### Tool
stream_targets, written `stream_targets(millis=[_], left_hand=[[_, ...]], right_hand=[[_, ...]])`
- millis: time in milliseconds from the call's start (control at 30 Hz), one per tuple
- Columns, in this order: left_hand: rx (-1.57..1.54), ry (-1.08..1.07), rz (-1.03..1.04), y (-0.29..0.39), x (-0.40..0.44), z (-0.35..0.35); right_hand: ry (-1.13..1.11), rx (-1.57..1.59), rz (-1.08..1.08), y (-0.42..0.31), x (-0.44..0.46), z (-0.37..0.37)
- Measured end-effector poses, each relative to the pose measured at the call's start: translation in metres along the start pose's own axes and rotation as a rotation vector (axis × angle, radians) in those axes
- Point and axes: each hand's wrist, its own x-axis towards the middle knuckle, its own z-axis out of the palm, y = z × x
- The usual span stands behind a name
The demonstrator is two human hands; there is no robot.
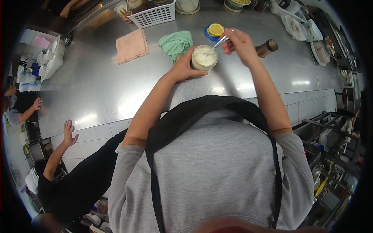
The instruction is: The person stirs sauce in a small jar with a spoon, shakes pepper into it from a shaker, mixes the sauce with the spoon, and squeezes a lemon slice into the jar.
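A glass jar of creamy white contents stands near the middle of the steel counter. My left hand is wrapped round its left side. In my right hand is a metal spoon, pinched by the handle and slanting down, its lower end sunk in the white cream. Just behind the jar sits a blue dish or lid with a cut lemon on it. A crumpled green cloth lies close to my left hand, and a brown pepper mill is right of my right hand.
A folded peach cloth lies left on the steel counter. Behind it stands a white plastic basket with bottles. Bowls and containers crowd the right end. Another person's hand is at the front left edge; a further person stands beyond.
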Motion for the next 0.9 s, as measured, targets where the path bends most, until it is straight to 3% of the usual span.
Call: stream_targets(millis=[600, 700, 900], left_hand=[[0.22, 0.12, 0.019, -0.008, -0.001, 0.012], [0.27, 0.151, 0.032, -0.008, -0.002, 0.013], [0.314, 0.222, 0.069, -0.005, -0.004, 0.017]], right_hand=[[-0.017, -0.12, -0.013, -0.019, 0.006, 0.004], [-0.053, -0.253, -0.045, -0.008, 0.008, 0.016], [-0.016, -0.141, -0.011, -0.023, 0.008, 0.002]])
